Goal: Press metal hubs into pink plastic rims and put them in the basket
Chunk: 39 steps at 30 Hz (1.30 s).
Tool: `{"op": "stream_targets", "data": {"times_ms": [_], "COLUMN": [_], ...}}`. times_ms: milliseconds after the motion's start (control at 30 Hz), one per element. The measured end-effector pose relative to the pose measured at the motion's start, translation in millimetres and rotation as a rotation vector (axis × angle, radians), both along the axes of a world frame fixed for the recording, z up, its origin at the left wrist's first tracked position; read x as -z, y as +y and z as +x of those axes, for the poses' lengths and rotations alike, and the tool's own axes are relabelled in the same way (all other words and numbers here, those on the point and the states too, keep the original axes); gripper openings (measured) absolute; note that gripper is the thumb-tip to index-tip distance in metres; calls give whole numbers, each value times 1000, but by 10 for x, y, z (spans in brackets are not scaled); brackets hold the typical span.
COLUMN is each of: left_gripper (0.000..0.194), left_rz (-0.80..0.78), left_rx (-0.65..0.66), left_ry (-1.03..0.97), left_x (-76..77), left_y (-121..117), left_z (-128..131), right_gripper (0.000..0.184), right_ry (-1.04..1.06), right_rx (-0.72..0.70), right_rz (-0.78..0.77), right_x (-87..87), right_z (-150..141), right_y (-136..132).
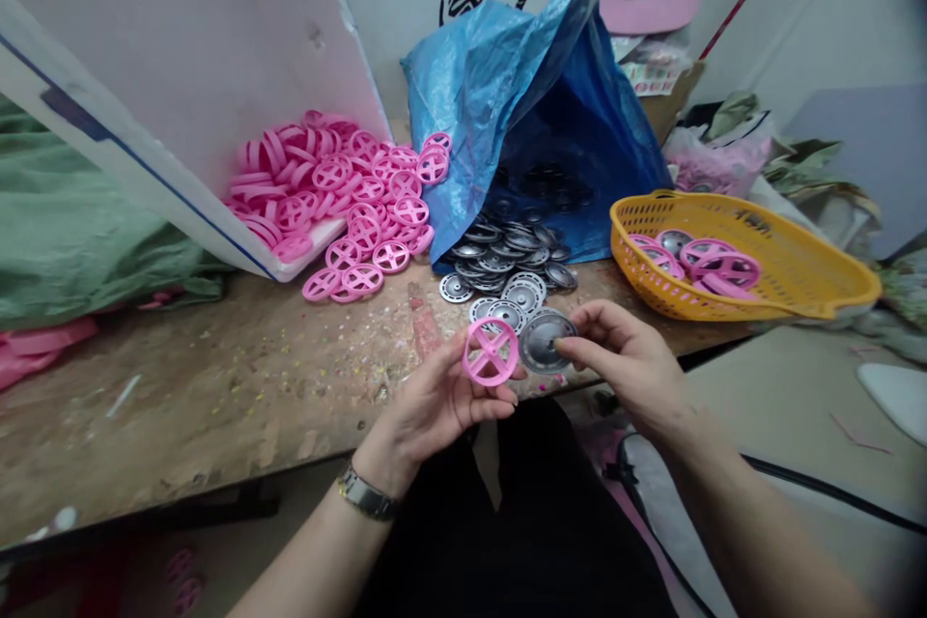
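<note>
In my left hand (441, 406), which wears a metal watch on the wrist, a pink plastic wheel rim (491, 352) with crossed spokes is held up. My right hand (623, 357) pinches a grey disc-shaped hubcap (548, 342) at its right side, close beside the pink rim. Whether the two parts touch I cannot tell. Behind them, several grey hubcaps (499, 256) spill onto the bench from a blue plastic bag (463, 68). A heap of pink wheel rims (333, 174) lies to the left of the bag.
A white foam box (174, 39) lies on its side around the pink heap. At the right, a yellow basket (818, 275) holds several pink wheels and a grey disc. The wooden bench (238, 386) is stained, with its front edge near my lap. Green cloth (79, 212) sits far left.
</note>
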<state>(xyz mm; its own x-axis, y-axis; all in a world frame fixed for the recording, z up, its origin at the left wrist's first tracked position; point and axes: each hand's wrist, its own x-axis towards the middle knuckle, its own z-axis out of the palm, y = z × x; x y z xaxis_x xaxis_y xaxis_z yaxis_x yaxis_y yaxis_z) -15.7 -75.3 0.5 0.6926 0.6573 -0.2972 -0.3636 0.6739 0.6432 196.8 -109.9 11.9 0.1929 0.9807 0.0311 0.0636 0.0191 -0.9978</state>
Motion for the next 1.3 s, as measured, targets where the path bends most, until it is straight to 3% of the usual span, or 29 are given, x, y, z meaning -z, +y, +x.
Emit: {"op": "stream_targets", "data": {"times_ms": [167,333,400,567,633,700,800,867,967,1033,1100,1167,1300], "left_gripper": [44,44,48,63,64,64,62,64,65,54,39,30,26], "left_rz": [42,304,538,1432,1652,1749,1743,1642,1253,904,657,582,646], "left_rx": [59,-76,-140,-258,-261,-267,-280,-280,-239,-153,-84,-79,-108], "left_ry": [-18,267,456,919,955,956,937,888,758,630,521,487,544], "left_x": [32,-49,-40,61,83,89,98,109,105,79,44,20,39], "left_y": [-97,-107,-81,-43,-66,-100,-138,-146,-143,-144,-157,-180,-229], "left_z": [118,133,94,15,34,74,127,142,153,166,186,210,248], "right_gripper": [26,27,31,37,37,37,36,37,43,44,40,33,19], "right_ry": [136,181,245,274,250,235,241,249,223,196,155,87,-18], "right_rx": [-119,-66,-30,-89,-140,-178,-192,-178,-124,-97,-117,-170,-209], "right_rz": [-56,-55,-81,-176,-191,-190,-163,-150,-126,-105,-89,-72,-63], "right_x": [27,55,47,53,78,107,137,148,158,162,162,156,139], "right_z": [-167,-110,-44,0,-44,-102,-180,-213,-230,-225,-210,-193,-170], "right_y": [-53,-80,-81,-88,-86,-81,-73,-73,-86,-97,-105,-111,-129]}}
